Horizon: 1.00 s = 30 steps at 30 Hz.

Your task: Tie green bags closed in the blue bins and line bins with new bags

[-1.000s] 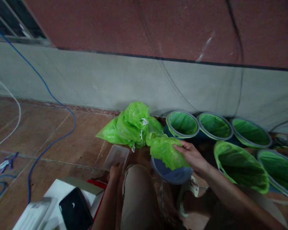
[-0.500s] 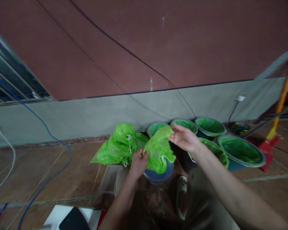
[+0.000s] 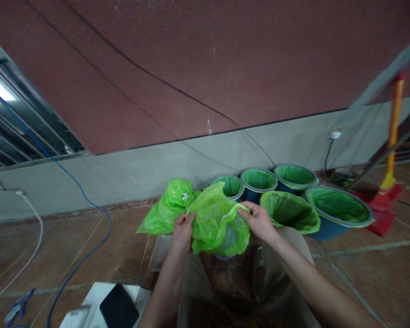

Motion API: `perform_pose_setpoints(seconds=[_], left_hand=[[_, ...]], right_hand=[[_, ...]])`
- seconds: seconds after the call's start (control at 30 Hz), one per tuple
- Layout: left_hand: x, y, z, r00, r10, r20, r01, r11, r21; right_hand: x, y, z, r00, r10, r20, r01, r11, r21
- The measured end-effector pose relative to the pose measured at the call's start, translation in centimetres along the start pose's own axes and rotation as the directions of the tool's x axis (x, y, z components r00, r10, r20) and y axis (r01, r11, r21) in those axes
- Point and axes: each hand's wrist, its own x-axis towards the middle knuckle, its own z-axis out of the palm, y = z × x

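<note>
A thin, bright green plastic bag is stretched out between my hands. My left hand pinches its left side, thumb against fingers. With thumb and fingers closed, my right hand grips the bag's right edge, near a whitish strip. Beneath the bag, a sliver of a bluish bin shows; the bag hides the rest. Just left of it, tied green bags with white ties lie piled against the wall. A bin with a green liner stands close to my right hand.
Several more green-lined bins stand along the wall. To their right are a red dustpan and a yellow-orange handle. A clear plastic box, a dark phone and a blue cable are at left.
The bag has gone from bunched up to spread wide between my hands. My right hand has come down and taken hold of its edge. The view has shifted slightly.
</note>
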Motion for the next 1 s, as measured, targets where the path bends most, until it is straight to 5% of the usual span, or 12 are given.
perform_pose_setpoints(seconds=[0.13, 0.33, 0.43, 0.63, 0.73, 0.8, 0.87, 0.93, 1.0], left_hand=[[0.3, 1.4, -3.1, 0.992, -0.011, -0.126, 0.001, 0.997, -0.080], [0.6, 2.2, -6.1, 0.946, -0.020, -0.323, -0.009, 0.996, -0.089], [1.0, 2.0, -7.7, 0.934, -0.019, -0.357, -0.015, 0.996, -0.091], [2.3, 2.3, -10.0, 0.898, -0.041, -0.438, -0.011, 0.993, -0.115], [1.6, 2.6, -8.2, 0.867, 0.183, -0.464, -0.135, 0.982, 0.135], [0.2, 2.5, -5.7, 0.807, 0.480, -0.343, -0.304, 0.837, 0.455], [-1.8, 2.3, -2.6, 0.742, 0.670, -0.014, -0.498, 0.566, 0.657], [-3.5, 2.0, 0.7, 0.712, 0.653, 0.259, -0.600, 0.374, 0.708], [-4.4, 1.8, 3.5, 0.706, 0.594, 0.386, -0.638, 0.299, 0.709]], right_hand=[[1.7, -1.1, -4.0, 0.947, 0.011, -0.322, 0.038, 0.989, 0.146], [2.6, -2.2, -7.9, 0.813, -0.033, -0.581, 0.165, 0.971, 0.176], [2.6, -2.0, -9.1, 0.775, -0.011, -0.632, 0.177, 0.964, 0.200], [2.4, -1.4, -8.7, 0.809, 0.060, -0.585, 0.114, 0.960, 0.256], [2.3, -1.4, -6.5, 0.802, 0.081, -0.591, 0.111, 0.953, 0.281], [2.1, -1.7, -4.6, 0.819, 0.073, -0.568, 0.114, 0.952, 0.285], [1.9, -2.3, -2.6, 0.852, 0.057, -0.520, 0.114, 0.950, 0.289], [1.6, -3.0, -0.8, 0.896, 0.023, -0.443, 0.111, 0.955, 0.275], [1.3, -3.6, 0.7, 0.938, -0.026, -0.346, 0.113, 0.966, 0.234]])
